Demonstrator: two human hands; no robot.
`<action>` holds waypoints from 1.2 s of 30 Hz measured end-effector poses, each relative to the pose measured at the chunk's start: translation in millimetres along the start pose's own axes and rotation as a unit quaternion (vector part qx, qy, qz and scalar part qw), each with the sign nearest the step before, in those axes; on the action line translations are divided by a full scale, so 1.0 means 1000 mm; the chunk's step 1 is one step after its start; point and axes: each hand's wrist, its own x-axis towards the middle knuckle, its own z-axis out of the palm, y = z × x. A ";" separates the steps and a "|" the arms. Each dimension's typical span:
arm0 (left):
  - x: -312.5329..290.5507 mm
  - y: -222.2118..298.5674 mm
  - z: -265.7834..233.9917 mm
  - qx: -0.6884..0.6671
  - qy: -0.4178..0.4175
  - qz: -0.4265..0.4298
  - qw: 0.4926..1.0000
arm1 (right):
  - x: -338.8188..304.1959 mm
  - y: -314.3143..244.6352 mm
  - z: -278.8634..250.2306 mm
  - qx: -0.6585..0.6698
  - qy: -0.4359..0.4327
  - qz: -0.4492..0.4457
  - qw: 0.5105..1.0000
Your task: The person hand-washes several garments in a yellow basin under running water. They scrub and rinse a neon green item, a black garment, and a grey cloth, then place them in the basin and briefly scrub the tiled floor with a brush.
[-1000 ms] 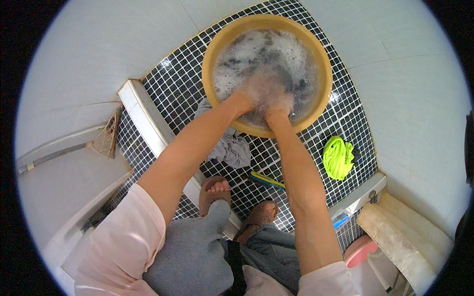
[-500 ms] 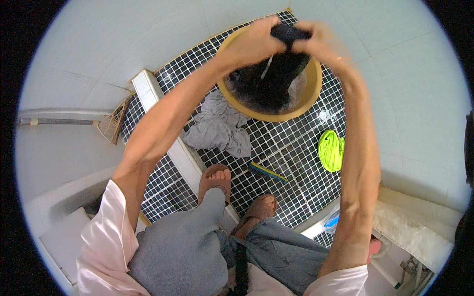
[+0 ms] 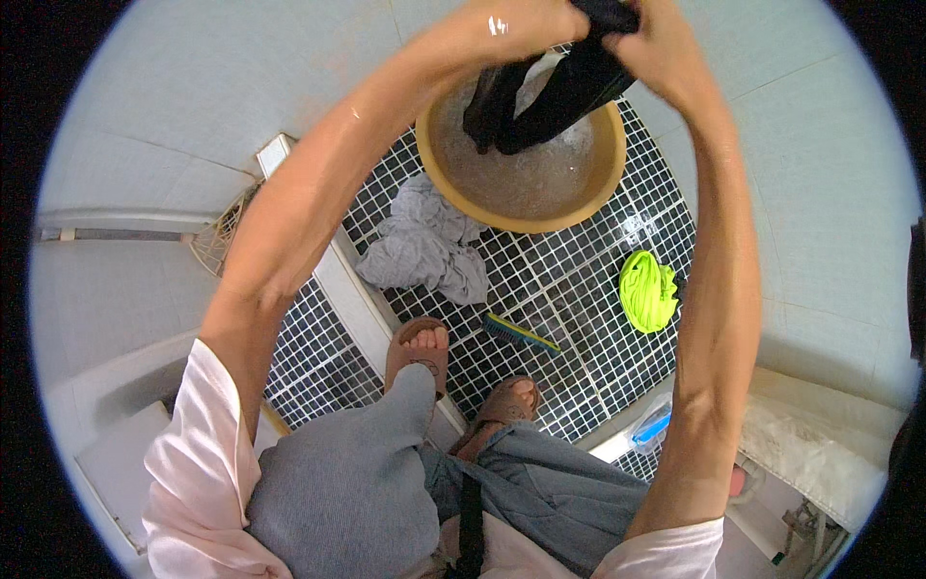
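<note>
Both hands hold a pair of wet black trousers (image 3: 571, 101) by the upper edge, at the top of the view. My left hand (image 3: 531, 27) is closed on one side of that edge, and my right hand (image 3: 660, 50) grips the other, close by. Two dark legs hang down from them over a yellow-tan basin (image 3: 526, 225). Cloudy, foamy water (image 3: 540, 183) fills its bottom, and the lower ends of the legs reach down to about the water; whether they dip in is hard to tell.
Left of the basin, a crumpled grey cloth (image 3: 424, 246) lies on black tiles. A brush (image 3: 521, 333) with a green-yellow back is nearer my feet. Folded neon-yellow fabric (image 3: 648, 292) lies to the right. A white raised ledge (image 3: 359, 289) crosses the floor at left; walls stand close around.
Both hands have risen farther up and slightly right, lifting the black trousers out of the basin. Their legs now hang apart, and the water shows beneath.
</note>
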 end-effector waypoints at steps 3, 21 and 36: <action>-0.068 -0.044 0.044 0.019 -0.042 -0.026 0.999 | -0.036 0.059 0.056 -0.100 -0.124 0.077 0.984; -0.263 -0.188 0.171 0.179 -0.442 -0.193 0.857 | -0.196 0.138 0.282 -0.381 -0.319 0.170 0.851; -0.229 -0.193 0.163 0.102 -0.591 -0.329 0.730 | -0.158 0.109 0.246 -0.253 -0.413 0.258 0.836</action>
